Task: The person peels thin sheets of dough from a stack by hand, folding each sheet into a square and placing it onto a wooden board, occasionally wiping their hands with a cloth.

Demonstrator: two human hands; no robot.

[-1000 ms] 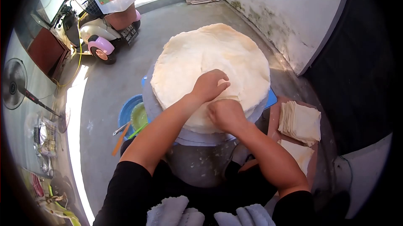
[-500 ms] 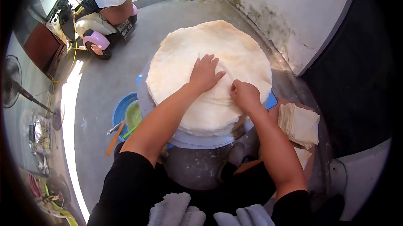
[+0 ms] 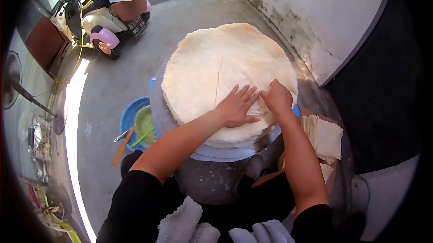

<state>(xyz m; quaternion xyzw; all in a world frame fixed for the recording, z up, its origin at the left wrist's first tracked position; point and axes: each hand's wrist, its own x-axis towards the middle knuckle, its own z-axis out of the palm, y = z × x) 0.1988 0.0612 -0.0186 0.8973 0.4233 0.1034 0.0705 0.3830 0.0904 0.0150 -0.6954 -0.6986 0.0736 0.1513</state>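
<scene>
A thick round stack of pale, thin dough sheets stands on a round grey board. My left hand lies flat on the top sheet, right of centre, with its fingers spread. Close beside it on the right, my right hand is closed in a pinch on the top sheet, near the stack's right side. Small folds show in the sheet between the two hands. A straight cut or crease runs down the sheet left of centre.
Left of the stack are a blue basin with a green bowl. Folded sheets lie in a pile at the right. A scooter stands at the upper left, a fan at the far left, a wall at the right.
My left hand has moved down and to the right across the sheet. My right hand has shifted slightly to the right and up. The line left of centre is now uncovered.
</scene>
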